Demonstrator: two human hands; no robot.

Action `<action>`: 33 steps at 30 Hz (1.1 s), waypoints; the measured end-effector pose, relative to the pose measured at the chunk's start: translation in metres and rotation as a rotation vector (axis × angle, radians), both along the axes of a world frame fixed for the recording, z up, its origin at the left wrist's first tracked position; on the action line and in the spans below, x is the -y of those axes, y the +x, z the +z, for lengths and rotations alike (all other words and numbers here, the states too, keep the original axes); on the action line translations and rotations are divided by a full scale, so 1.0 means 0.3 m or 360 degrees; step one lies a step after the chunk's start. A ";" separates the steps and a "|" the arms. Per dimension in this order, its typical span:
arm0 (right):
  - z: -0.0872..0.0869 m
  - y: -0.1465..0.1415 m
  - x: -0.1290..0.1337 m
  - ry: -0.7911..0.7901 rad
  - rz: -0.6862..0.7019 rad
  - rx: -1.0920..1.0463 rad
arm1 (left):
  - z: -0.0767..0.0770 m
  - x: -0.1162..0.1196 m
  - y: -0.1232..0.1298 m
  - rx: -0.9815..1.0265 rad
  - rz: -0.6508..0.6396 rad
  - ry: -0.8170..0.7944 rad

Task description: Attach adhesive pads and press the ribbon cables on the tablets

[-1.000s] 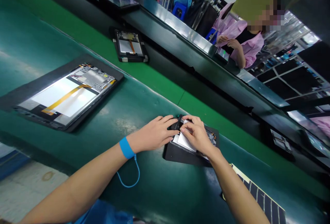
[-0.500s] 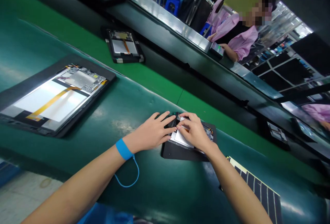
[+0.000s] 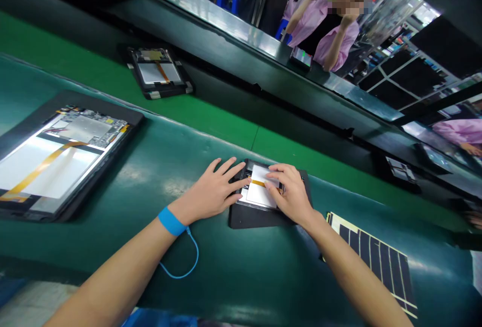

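The tablet (image 3: 260, 198) is set between the fingers of the 2 hands, on a black pad (image 3: 248, 219) laid on the bench (image 3: 241, 271). The fingers of the left hand (image 3: 213, 191) are spread wide at the tablet's left edge, with nothing held; those of the right hand (image 3: 292, 194) are curled over its right part, and whether anything is pinched there cannot be told. An orange ribbon cable (image 3: 258, 183) is exposed across the white panel (image 3: 259, 172), between the left index fingertip and the right thumb. The ribbon could be creased or strained if the right fingers are dragged sideways. The panel could be dented by hard fingertip pressure. The pad could be shifted by uneven pressure. The blue cord (image 3: 197, 254), hung on the wearer's side of the left fingers, could be snagged by a sweep of that arm.
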State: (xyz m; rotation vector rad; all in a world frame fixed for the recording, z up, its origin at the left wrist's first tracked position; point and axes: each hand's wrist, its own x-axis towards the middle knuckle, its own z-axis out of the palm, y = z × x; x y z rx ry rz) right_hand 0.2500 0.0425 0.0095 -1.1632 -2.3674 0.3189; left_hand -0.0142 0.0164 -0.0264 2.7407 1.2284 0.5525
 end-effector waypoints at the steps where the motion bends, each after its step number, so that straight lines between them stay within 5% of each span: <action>1: -0.006 0.007 0.021 -0.0001 0.0020 0.0018 | -0.002 -0.001 0.003 0.0000 0.0007 -0.0010; 8: -0.047 0.037 0.144 0.0016 0.0409 0.0396 | -0.013 -0.010 -0.006 0.0133 0.0062 -0.0092; 14: -0.082 0.035 0.163 0.0123 0.0558 0.0713 | -0.003 -0.018 -0.038 0.0464 0.0259 -0.0069; 20: -0.121 0.105 -0.026 0.0326 0.0224 0.0668 | 0.001 -0.012 -0.034 0.0598 0.0307 -0.0136; 25: -0.148 0.162 -0.178 0.0499 -0.0485 0.0480 | -0.007 -0.016 -0.046 0.0672 0.0356 -0.0174; 33: -0.223 0.141 -0.136 0.0392 -0.0410 0.0211 | -0.017 -0.022 -0.049 0.1032 0.0400 -0.0369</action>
